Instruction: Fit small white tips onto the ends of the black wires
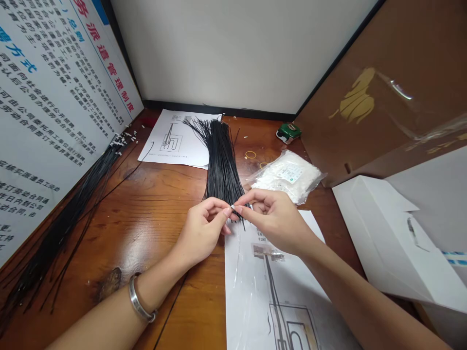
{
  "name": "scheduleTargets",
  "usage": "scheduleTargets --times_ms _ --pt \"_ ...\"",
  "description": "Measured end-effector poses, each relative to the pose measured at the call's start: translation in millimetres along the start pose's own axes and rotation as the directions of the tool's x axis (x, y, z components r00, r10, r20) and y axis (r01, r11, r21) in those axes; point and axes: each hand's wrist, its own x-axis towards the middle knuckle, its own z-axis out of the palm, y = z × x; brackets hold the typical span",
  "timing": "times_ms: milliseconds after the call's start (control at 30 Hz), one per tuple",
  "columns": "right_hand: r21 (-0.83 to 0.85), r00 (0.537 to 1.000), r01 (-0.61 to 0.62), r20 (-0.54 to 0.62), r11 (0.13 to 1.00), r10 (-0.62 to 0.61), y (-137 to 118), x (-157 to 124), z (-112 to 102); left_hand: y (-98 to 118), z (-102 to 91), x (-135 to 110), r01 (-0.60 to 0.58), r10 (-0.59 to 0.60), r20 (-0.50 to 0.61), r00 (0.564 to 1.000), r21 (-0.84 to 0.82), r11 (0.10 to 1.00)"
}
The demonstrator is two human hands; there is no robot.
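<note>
My left hand (204, 226) is closed in a pinch on the tip of a thin black wire. Facing it, my right hand (275, 214) pinches a tiny white connector housing (232, 206), the two fingertips nearly touching. Fingers partly cover the connector and wire end, so how far one sits in the other cannot be seen. Just behind the hands lies a thick bundle of black wires (222, 165). To the right is a clear plastic bag of small white pieces (292, 172). Under my right hand lies a printed drawing sheet (248, 287).
At the left, another bundle of black wires (73, 209) has white ends. A second drawing sheet (153, 150) lies at the back. A green tape measure (288, 132), a yellow rubber band (250, 155) and a white box (386, 233) are on the right. Panels wall the table in.
</note>
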Motion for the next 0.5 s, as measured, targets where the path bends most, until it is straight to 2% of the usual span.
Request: scheduleTargets --times_ms 233,500 --pt "0.008 0.998 -0.036 0.045 0.999 0.036 -1.3 0.3 -0.9 0.1 0.9 0.5 0.014 -0.014 0.000 1.000 0.001 1.000" --pt "-0.077 0.996 -0.010 0.082 0.997 0.016 -3.4 0.6 -6.2 0.8 1.2 0.5 0.033 -0.032 0.024 0.999 -0.019 0.999"
